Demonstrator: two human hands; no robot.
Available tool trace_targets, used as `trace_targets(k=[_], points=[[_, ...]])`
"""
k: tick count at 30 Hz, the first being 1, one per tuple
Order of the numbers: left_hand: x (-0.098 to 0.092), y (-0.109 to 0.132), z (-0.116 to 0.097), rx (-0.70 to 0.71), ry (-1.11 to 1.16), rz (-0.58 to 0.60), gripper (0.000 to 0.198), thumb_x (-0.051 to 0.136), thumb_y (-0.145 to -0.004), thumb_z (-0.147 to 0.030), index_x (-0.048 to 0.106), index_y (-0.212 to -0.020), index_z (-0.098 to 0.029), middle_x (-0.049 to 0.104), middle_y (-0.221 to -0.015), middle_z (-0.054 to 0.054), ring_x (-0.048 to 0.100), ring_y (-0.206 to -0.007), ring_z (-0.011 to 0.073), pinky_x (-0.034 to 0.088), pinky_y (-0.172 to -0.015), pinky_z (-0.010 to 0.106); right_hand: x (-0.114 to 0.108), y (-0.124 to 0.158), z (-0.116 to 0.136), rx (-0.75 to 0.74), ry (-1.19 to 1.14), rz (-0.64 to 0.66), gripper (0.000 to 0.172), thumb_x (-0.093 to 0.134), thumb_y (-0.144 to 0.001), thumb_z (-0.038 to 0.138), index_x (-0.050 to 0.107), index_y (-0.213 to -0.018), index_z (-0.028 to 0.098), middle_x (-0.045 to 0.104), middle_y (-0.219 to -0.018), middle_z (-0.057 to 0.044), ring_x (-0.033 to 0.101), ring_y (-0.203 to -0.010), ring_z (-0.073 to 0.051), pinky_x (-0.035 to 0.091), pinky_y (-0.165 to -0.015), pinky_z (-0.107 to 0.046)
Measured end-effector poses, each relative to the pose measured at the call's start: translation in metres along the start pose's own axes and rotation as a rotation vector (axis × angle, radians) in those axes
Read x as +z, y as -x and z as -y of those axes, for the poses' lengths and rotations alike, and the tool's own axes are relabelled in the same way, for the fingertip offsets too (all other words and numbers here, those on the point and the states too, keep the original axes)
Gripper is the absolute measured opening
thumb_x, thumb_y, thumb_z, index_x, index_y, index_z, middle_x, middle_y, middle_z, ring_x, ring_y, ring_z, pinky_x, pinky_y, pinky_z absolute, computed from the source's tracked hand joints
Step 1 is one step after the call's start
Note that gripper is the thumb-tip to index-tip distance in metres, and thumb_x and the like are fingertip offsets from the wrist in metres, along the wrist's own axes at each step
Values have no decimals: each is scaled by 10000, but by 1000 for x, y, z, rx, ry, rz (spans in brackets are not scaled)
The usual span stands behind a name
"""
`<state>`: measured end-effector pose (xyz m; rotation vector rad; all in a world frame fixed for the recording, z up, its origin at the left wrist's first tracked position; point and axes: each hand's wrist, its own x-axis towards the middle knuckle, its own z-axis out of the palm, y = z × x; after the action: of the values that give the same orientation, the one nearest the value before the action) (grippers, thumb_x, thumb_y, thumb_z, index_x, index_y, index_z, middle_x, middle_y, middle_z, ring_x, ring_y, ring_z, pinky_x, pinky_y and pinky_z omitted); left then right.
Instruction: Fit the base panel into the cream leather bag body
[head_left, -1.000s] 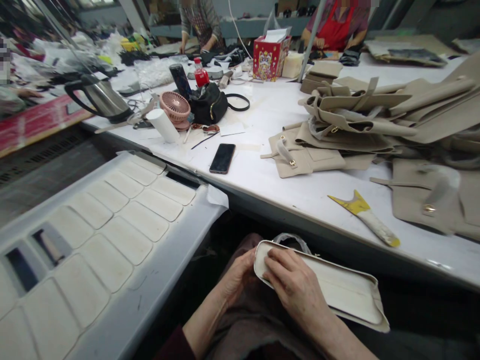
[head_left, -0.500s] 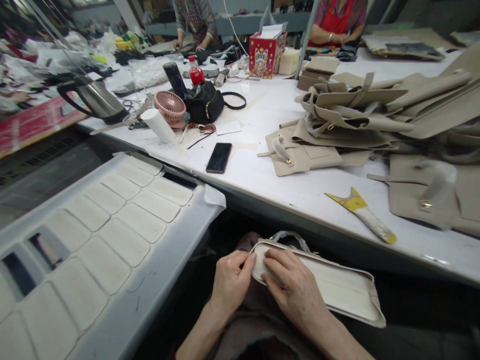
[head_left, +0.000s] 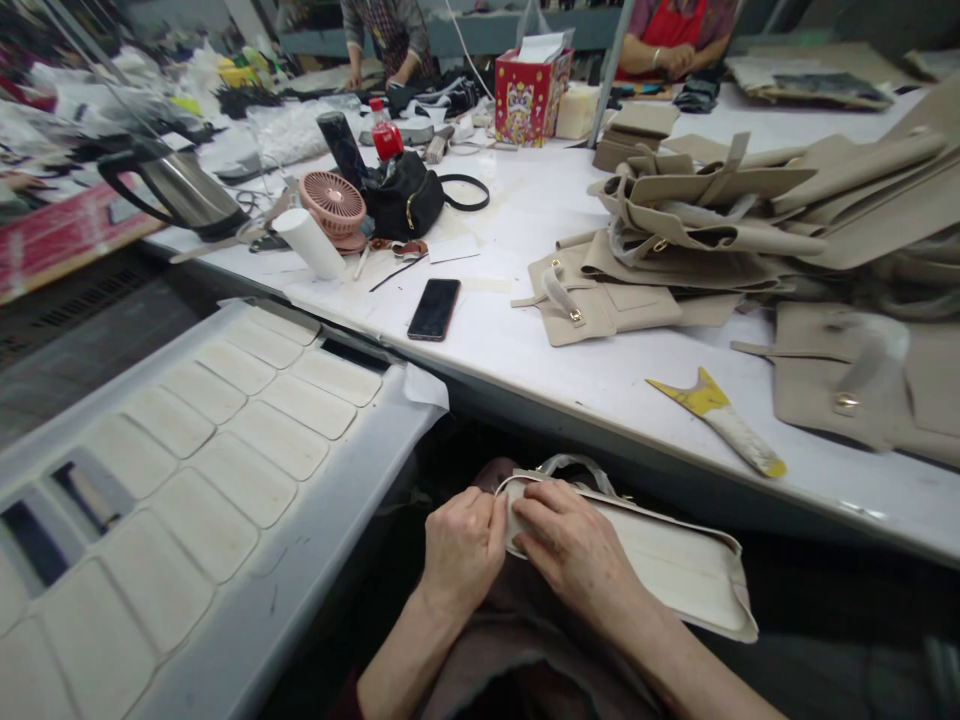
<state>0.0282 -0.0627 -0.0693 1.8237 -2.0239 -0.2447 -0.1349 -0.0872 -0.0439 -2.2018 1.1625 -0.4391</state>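
Observation:
A beige handbag (head_left: 675,570) lies on my lap with its long cream base panel facing up. It has rounded corners and a raised rim. My left hand (head_left: 463,545) is closed at the bag's left end, thumb and fingers pinching the rim. Resting on the base panel near that same end, my right hand (head_left: 566,535) has its fingers laid out and pressing down. A plastic-wrapped handle (head_left: 574,462) sticks out on the bag's far side. The fingertips of my left hand are partly hidden.
On my left, a grey board (head_left: 330,530) carries rows of cream panels (head_left: 244,478). Across the white table (head_left: 517,350) are a phone (head_left: 434,309), a yellow-ended scraper (head_left: 716,420), a pink fan (head_left: 334,205), a kettle (head_left: 180,190) and piled beige bag pieces (head_left: 705,220). Two people work opposite.
My left hand has shifted slightly along the rim and its fingers curl more. The right hand has moved a little up and left on the panel. The view has shifted slightly.

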Motion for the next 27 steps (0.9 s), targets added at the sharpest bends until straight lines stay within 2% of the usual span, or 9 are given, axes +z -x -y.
trace_targets(k=[2, 4, 9, 12, 17, 20, 22, 27], points=[[-2, 0, -2, -7, 7, 12, 365, 413, -975, -261, 535, -645, -165, 531, -654, 29, 504, -616, 144, 312, -617, 313, 0, -1, -1, -2, -18, -1, 268, 629, -811, 71, 599, -1036, 214, 609, -1075, -32, 525, -1010, -217, 460, -897, -369], [-6, 0, -2, -64, 120, 42, 368, 427, -973, -287, 552, -652, -158, 541, -672, 31, 512, -632, 140, 323, -625, 299, 0, -1, -3, -5, -19, 6, 286, 618, -815, 68, 604, -1057, 220, 607, -1084, -33, 526, -1008, -218, 465, -896, -372], [-9, 3, 5, -356, 703, 134, 378, 520, -929, -440, 608, -697, -156, 551, -657, 1, 495, -617, 115, 352, -599, 245, 1, -2, -4, 2, -3, 16, 177, 605, -839, 100, 626, -977, 208, 612, -1063, -44, 534, -992, -229, 479, -872, -382], [2, 8, 11, -532, 1089, 150, 365, 551, -914, -443, 582, -701, -148, 524, -656, -14, 461, -629, 100, 360, -613, 224, 2, -1, -4, 0, -1, 20, 182, 616, -839, 118, 624, -995, 212, 614, -1093, -47, 535, -1013, -236, 478, -894, -399], [31, 17, 12, -729, 1667, 117, 220, 708, -822, -323, 564, -808, -157, 574, -820, -16, 498, -733, 86, 403, -722, 208, 5, 1, -5, -3, -13, -7, 208, 601, -852, 120, 619, -1031, 224, 617, -1121, -41, 538, -1045, -237, 480, -909, -405], [42, 21, 10, -786, 1797, 165, 213, 676, -850, -359, 604, -923, -172, 608, -908, 6, 545, -832, 110, 425, -791, 224, 8, 2, -6, -10, -21, -40, 230, 597, -859, 126, 617, -1067, 223, 614, -1160, -46, 540, -1068, -239, 479, -933, -416], [47, 23, 9, -802, 1839, 204, 276, 629, -879, -412, 620, -1044, -190, 631, -1003, 29, 568, -922, 140, 434, -855, 254, 10, 3, -7, -5, -17, -51, 234, 595, -857, 123, 620, -1068, 220, 617, -1163, -49, 543, -1067, -245, 478, -942, -429], [53, 22, 9, -738, 1940, 275, 489, 627, -862, -487, 569, -1269, -224, 570, -1316, 77, 507, -1216, 235, 378, -1032, 329, 11, 5, -6, -8, -40, -84, 191, 593, -864, 129, 627, -1032, 213, 622, -1156, -54, 548, -1049, -249, 483, -931, -436]])
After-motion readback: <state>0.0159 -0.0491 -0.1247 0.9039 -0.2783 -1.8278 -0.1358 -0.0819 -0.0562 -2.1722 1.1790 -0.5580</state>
